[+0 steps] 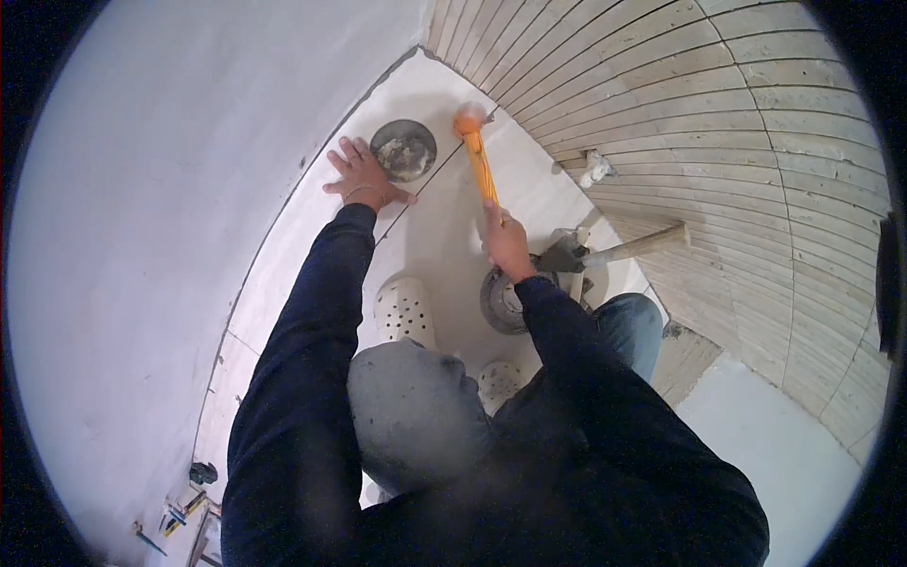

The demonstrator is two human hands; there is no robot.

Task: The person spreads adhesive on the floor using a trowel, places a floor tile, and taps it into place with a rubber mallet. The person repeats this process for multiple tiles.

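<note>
My left hand (pixel 362 177) lies flat, fingers spread, on a large pale floor tile (pixel 312 227) beside the white wall. Just beyond it sits a round grey bowl (pixel 403 149) with wet mortar in it. My right hand (pixel 507 244) grips the yellow handle of an orange rubber mallet (pixel 475 146). The mallet's orange head rests near the far corner, on a second pale tile (pixel 529 189). I crouch over the floor in dark sleeves, jeans and white perforated clogs (pixel 404 310).
A hammer with a wooden handle (pixel 614 250) lies by the tiled right wall (pixel 718 123). A second grey round pan (pixel 501 300) sits under my right forearm. Small tools (pixel 179 515) lie at the lower left along the white wall (pixel 161 189).
</note>
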